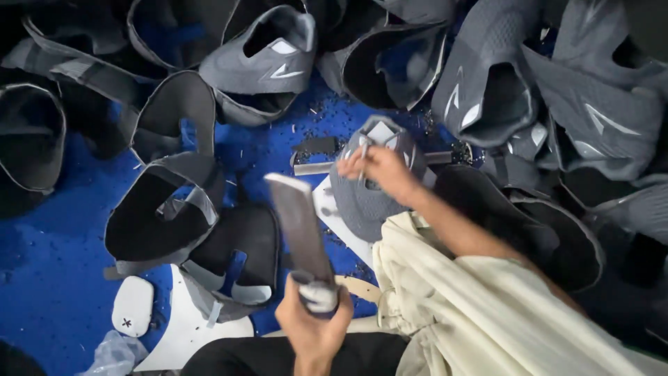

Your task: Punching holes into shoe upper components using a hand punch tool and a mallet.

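Observation:
My left hand (pixel 312 329) is at the bottom centre, gripping the cloth-wrapped handle of a flat grey metal bar (pixel 300 221) that points up and away from me. My right hand (pixel 379 170), at the end of a bare forearm with a cream sleeve, pinches a thin metal punch (pixel 363 161) upright against a grey knitted shoe upper (pixel 365 198). This upper lies on a white board (pixel 332 212) over the blue surface (pixel 49 278). The bar's tip hangs a little to the left of the punch, not touching it.
Several grey and black shoe uppers (pixel 261 59) are piled all around, thickest along the top and right. A white insole-shaped piece (pixel 132 306) and a white sheet (pixel 182 327) lie at bottom left. Small dark offcuts speckle the blue surface.

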